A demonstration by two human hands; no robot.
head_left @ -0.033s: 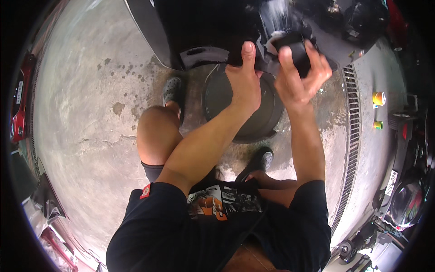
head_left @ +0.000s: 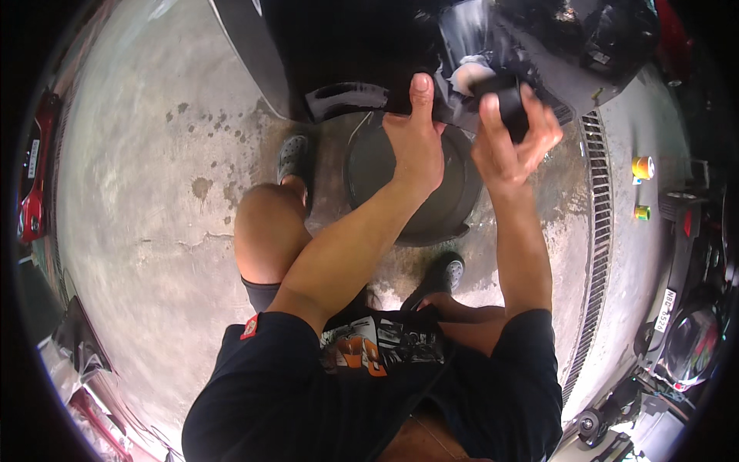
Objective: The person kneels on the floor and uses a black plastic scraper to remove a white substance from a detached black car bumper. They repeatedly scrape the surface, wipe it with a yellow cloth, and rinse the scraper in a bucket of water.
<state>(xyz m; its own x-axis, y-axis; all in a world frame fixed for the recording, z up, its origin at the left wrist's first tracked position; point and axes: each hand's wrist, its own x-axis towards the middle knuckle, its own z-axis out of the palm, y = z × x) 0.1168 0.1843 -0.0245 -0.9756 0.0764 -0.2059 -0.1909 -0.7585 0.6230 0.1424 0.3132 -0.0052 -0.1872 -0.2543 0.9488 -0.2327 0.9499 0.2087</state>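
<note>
A glossy black curved panel (head_left: 346,38) fills the top of the view, with milky wet streaks around a pale rounded patch (head_left: 469,77). My left hand (head_left: 413,142) grips the panel's lower edge, thumb up on its face and fingers hidden behind it. My right hand (head_left: 513,142) is closed around a dark block (head_left: 500,92), held against the panel just right of the pale patch and slightly blurred. Beneath both hands a wide dark round basin (head_left: 408,215), apparently holding murky liquid, rests on the wet concrete.
My feet in clogs (head_left: 296,154) are beside the basin. A drain grate (head_left: 596,162) runs along the right, with a yellow can (head_left: 642,168) and small green can (head_left: 642,212) beyond it. Red car parts (head_left: 32,208) line the left edge; dark car parts (head_left: 685,346) crowd the right.
My right hand and the dark block have shifted slightly down, exposing more of the pale patch. My left hand has barely moved.
</note>
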